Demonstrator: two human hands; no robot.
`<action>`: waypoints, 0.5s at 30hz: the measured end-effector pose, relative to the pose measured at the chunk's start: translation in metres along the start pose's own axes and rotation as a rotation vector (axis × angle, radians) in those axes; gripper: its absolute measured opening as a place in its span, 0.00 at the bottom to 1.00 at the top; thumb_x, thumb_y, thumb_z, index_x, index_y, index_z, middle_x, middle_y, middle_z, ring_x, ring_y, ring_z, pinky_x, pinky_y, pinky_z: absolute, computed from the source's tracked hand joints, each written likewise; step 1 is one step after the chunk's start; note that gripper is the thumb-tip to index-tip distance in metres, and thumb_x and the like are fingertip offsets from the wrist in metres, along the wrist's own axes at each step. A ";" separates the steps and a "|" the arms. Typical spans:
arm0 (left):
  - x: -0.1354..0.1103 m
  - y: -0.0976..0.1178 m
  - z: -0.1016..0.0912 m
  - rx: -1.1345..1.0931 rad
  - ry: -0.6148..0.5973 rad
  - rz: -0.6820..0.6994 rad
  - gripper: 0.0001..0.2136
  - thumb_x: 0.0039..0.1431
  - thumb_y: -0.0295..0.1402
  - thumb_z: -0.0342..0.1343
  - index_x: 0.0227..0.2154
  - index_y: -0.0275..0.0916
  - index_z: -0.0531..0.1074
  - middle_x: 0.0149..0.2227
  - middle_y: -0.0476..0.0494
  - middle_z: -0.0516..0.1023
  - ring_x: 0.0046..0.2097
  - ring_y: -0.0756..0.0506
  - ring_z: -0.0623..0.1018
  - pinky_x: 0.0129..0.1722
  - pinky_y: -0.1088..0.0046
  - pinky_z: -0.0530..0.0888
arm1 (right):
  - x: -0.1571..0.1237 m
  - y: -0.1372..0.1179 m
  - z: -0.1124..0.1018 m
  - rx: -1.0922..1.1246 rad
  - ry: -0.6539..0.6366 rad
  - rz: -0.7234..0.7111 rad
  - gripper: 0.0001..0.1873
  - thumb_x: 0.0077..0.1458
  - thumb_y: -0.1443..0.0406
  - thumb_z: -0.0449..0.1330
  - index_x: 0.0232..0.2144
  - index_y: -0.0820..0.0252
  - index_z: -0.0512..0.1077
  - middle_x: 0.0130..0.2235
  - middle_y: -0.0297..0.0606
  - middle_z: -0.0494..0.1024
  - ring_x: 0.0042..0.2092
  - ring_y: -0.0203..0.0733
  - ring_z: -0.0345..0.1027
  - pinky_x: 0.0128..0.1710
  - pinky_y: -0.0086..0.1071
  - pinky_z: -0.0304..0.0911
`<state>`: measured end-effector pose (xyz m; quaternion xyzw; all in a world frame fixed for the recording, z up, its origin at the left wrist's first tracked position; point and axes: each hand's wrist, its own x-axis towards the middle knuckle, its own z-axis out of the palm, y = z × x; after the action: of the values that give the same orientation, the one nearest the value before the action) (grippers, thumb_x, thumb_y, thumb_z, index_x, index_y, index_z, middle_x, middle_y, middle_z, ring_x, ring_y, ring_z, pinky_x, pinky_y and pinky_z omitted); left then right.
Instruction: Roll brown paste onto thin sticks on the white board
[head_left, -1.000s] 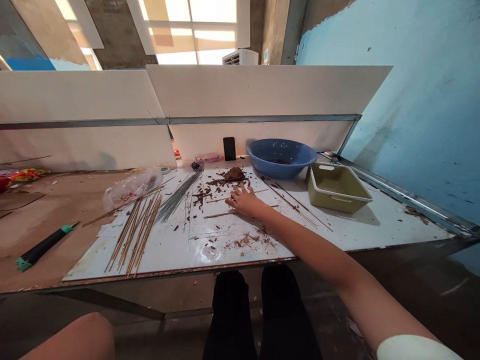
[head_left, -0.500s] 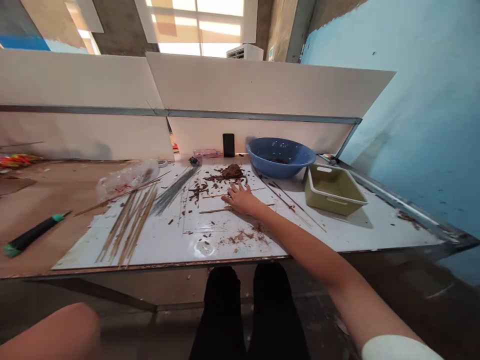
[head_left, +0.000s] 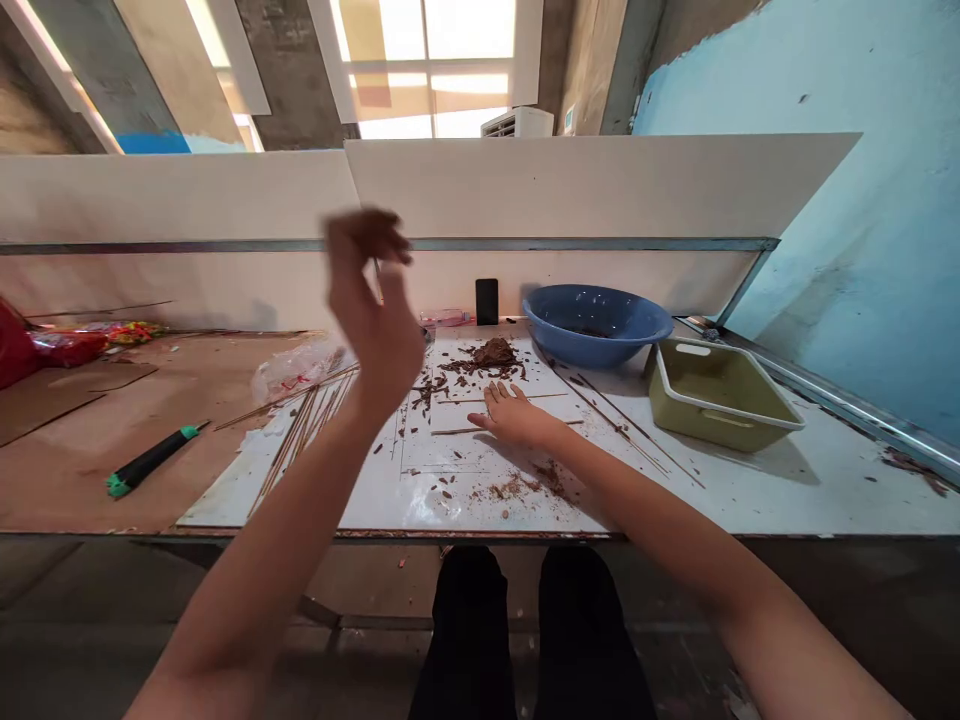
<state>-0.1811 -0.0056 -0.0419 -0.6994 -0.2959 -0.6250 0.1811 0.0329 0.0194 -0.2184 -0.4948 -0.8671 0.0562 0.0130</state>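
My left hand [head_left: 375,310] is raised in front of the white back panel. It is smeared by motion, with the fingers bent over toward the right, and I cannot make out anything in it. On the white board [head_left: 450,510] my right hand [head_left: 510,413] lies palm down, fingers spread, between two thin sticks that run crosswise. The far stick [head_left: 551,395] passes by its fingertips; the near stick [head_left: 450,431] runs by the thumb. Just beyond the fingers sits a heap of brown, clay-like material [head_left: 495,352] with small dark pieces scattered about it.
A blue basin [head_left: 600,345] and a green basket [head_left: 727,425] stand on the right. Long sticks [head_left: 296,440] and a plastic bag [head_left: 292,372] lie on the left, beyond a black-and-green screwdriver-like tool [head_left: 154,460]. A phone [head_left: 487,302] leans against the panel.
My left arm has swung up from low at the left, and that hand is now over the table. My right hand stays on the board, its thumb stretched further out. The view has shifted left.
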 end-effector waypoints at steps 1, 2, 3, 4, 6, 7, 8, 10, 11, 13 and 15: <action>-0.012 -0.004 0.010 0.038 0.004 -0.009 0.14 0.85 0.35 0.41 0.57 0.47 0.72 0.53 0.42 0.79 0.55 0.41 0.82 0.59 0.55 0.80 | -0.001 0.000 0.001 0.005 -0.020 0.007 0.51 0.78 0.37 0.38 0.83 0.69 0.52 0.82 0.64 0.52 0.84 0.67 0.42 0.81 0.65 0.42; -0.027 -0.011 0.020 0.084 -0.032 -0.012 0.13 0.83 0.33 0.41 0.55 0.45 0.72 0.50 0.40 0.80 0.54 0.40 0.82 0.59 0.54 0.79 | -0.001 -0.001 0.002 0.009 -0.035 0.012 0.53 0.77 0.35 0.36 0.83 0.71 0.52 0.82 0.66 0.53 0.84 0.68 0.43 0.81 0.65 0.42; -0.045 -0.020 0.030 0.139 -0.131 0.013 0.12 0.81 0.32 0.44 0.53 0.43 0.72 0.47 0.39 0.80 0.52 0.38 0.81 0.59 0.53 0.78 | -0.001 -0.001 0.003 0.010 -0.037 0.013 0.55 0.77 0.35 0.35 0.83 0.73 0.52 0.82 0.67 0.53 0.84 0.68 0.44 0.82 0.64 0.41; -0.065 -0.031 0.038 0.177 -0.242 0.021 0.10 0.78 0.31 0.46 0.51 0.43 0.73 0.45 0.39 0.81 0.52 0.37 0.81 0.59 0.52 0.77 | 0.000 -0.001 0.004 0.008 -0.025 0.010 0.55 0.77 0.35 0.35 0.83 0.73 0.53 0.81 0.68 0.54 0.84 0.67 0.44 0.82 0.64 0.41; -0.104 -0.056 0.050 0.235 -0.403 -0.030 0.10 0.73 0.26 0.49 0.48 0.43 0.74 0.45 0.37 0.82 0.53 0.35 0.80 0.61 0.50 0.76 | 0.004 0.000 0.004 -0.007 0.022 -0.001 0.51 0.79 0.37 0.35 0.83 0.70 0.54 0.81 0.66 0.56 0.84 0.64 0.45 0.82 0.62 0.43; -0.121 -0.067 0.054 0.254 -0.457 -0.060 0.11 0.71 0.25 0.50 0.48 0.43 0.74 0.46 0.36 0.82 0.54 0.34 0.80 0.62 0.49 0.74 | 0.007 0.000 0.003 -0.018 0.044 -0.006 0.49 0.80 0.39 0.35 0.83 0.68 0.55 0.81 0.65 0.56 0.84 0.62 0.45 0.82 0.61 0.44; -0.135 -0.077 0.056 0.271 -0.495 -0.097 0.12 0.69 0.24 0.51 0.48 0.43 0.75 0.46 0.36 0.82 0.54 0.33 0.80 0.63 0.49 0.74 | 0.010 0.001 0.002 -0.031 0.065 -0.011 0.46 0.81 0.41 0.36 0.83 0.67 0.55 0.82 0.63 0.56 0.84 0.61 0.44 0.82 0.60 0.44; -0.152 -0.091 0.057 0.285 -0.540 -0.170 0.13 0.68 0.23 0.52 0.49 0.43 0.75 0.48 0.35 0.83 0.56 0.32 0.79 0.63 0.49 0.73 | 0.015 0.001 0.000 -0.059 0.089 -0.016 0.44 0.82 0.44 0.38 0.82 0.68 0.55 0.82 0.63 0.54 0.84 0.59 0.43 0.82 0.58 0.44; -0.156 -0.095 0.057 0.289 -0.539 -0.212 0.13 0.68 0.23 0.52 0.49 0.43 0.75 0.49 0.34 0.83 0.56 0.32 0.79 0.63 0.50 0.73 | 0.016 0.000 -0.001 -0.073 0.094 -0.015 0.44 0.82 0.45 0.38 0.82 0.70 0.55 0.82 0.64 0.53 0.85 0.59 0.43 0.82 0.57 0.44; -0.159 -0.098 0.058 0.293 -0.517 -0.281 0.13 0.68 0.23 0.52 0.50 0.43 0.75 0.51 0.34 0.83 0.57 0.32 0.79 0.63 0.50 0.74 | 0.015 -0.002 -0.002 -0.092 0.087 0.003 0.45 0.82 0.44 0.40 0.82 0.73 0.55 0.82 0.67 0.54 0.84 0.60 0.44 0.82 0.57 0.45; -0.158 -0.099 0.059 0.289 -0.508 -0.311 0.14 0.68 0.23 0.53 0.51 0.42 0.75 0.52 0.34 0.83 0.57 0.31 0.79 0.63 0.50 0.74 | 0.007 -0.007 0.000 -0.101 0.069 0.021 0.47 0.81 0.42 0.42 0.82 0.74 0.55 0.81 0.68 0.55 0.84 0.64 0.46 0.81 0.58 0.47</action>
<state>-0.2058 0.0766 -0.2175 -0.7465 -0.5204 -0.4022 0.1013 0.0235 0.0217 -0.2177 -0.5055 -0.8626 -0.0047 0.0170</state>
